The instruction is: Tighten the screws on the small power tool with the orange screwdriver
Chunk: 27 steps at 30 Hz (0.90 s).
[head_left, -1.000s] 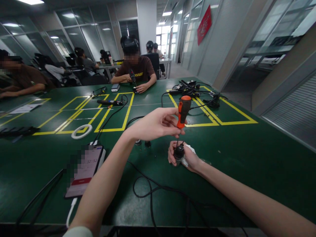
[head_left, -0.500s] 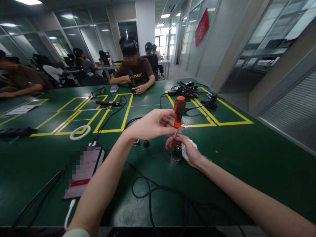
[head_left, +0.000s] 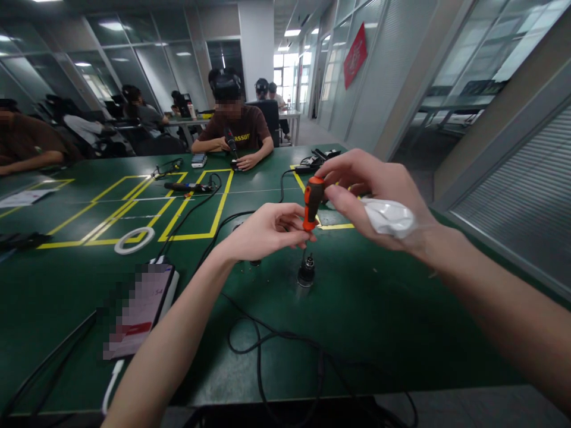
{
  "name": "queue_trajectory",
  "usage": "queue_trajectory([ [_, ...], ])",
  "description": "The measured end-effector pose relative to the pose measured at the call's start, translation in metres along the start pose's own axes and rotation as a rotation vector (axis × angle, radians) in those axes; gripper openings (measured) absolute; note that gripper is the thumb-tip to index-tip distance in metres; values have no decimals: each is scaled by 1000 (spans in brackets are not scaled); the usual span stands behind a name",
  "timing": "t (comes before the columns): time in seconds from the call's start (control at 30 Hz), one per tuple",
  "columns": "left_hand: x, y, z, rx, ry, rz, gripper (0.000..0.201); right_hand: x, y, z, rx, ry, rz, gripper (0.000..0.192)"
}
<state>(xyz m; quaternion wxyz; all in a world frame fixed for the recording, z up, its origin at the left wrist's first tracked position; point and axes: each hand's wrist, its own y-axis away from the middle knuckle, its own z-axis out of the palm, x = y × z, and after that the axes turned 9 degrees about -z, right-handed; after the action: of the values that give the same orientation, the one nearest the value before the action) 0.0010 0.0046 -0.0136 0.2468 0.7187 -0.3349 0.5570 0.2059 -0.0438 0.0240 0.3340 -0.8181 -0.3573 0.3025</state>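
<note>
I see the big green bench (head_left: 401, 297) w/ yellow lines. My right hand (head_left: 370, 196) is up in the air, fingers at the top of the orange screwdriver (head_left: 311, 205), white wad (head_left: 387, 217) tucked in the palm. My left hand (head_left: 263, 233) pinches the handle lower down. Its tip sits in the small black part (head_left: 306, 271) standing on the bench.

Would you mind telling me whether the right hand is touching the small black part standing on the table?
Apart. The head view shows the right hand raised by the screwdriver top, with bare green table between it and the black part.
</note>
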Motion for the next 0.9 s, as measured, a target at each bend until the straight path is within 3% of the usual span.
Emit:
queue_trajectory([
  [0.23,-7,6,7,66,30,-16,20,5,-13,13,-188,263,0,27],
  [0.4,-31,14,10,199,-8,-6,40,4,-16,17,-225,275,-19,24],
  [0.6,-79,31,32,78,-285,-182,64,5,-17,16,-214,235,-29,24],
  [0.77,-100,31,55,78,-220,-176,43,5,-14,13,-202,196,10,24],
  [0.9,-98,31,52,98,-274,-143,33,6,-9,3,-193,131,58,24],
])
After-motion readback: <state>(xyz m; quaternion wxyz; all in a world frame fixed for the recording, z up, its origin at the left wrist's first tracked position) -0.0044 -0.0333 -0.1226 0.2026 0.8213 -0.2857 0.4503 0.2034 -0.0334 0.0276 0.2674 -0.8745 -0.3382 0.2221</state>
